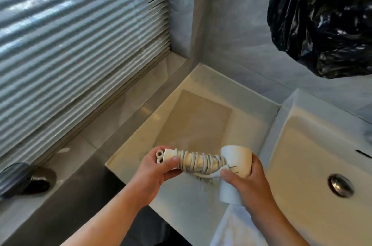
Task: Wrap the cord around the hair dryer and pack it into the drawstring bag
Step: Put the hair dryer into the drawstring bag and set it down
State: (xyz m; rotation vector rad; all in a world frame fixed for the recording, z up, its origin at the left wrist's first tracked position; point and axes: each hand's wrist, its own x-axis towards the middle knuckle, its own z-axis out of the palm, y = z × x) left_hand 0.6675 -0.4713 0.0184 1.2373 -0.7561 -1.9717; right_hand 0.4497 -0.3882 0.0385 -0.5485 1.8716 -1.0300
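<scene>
The person stands at the corner of a cream worktop [201, 120] and holds the white hair dryer [239, 159] in the air just above it, with both grips on it. The left grip [155, 171] is curled round the butt of the handle, where a small hanging loop sticks out past the fingers. The right grip [253, 183] wraps the fat head of the dryer from behind, with the thumb in front. The handle lies roughly level between the two.

The cord [201, 162] is wound in many turns along the handle, from near the left thumb up to the head. The plug [218, 174] lies against the lower turns, its two metal pins pointing toward the head, and the right thumb is just beside it.

A white cloth [231, 229] lies below the right wrist at the near edge of the worktop (I cannot tell whether it is the drawstring bag).

To the right is a white sink [302, 125] with a metal drain [340, 185]. A black plastic bag [322, 14] hangs against the wall above it. Slatted blinds [80, 44] cover the window on the left.
</scene>
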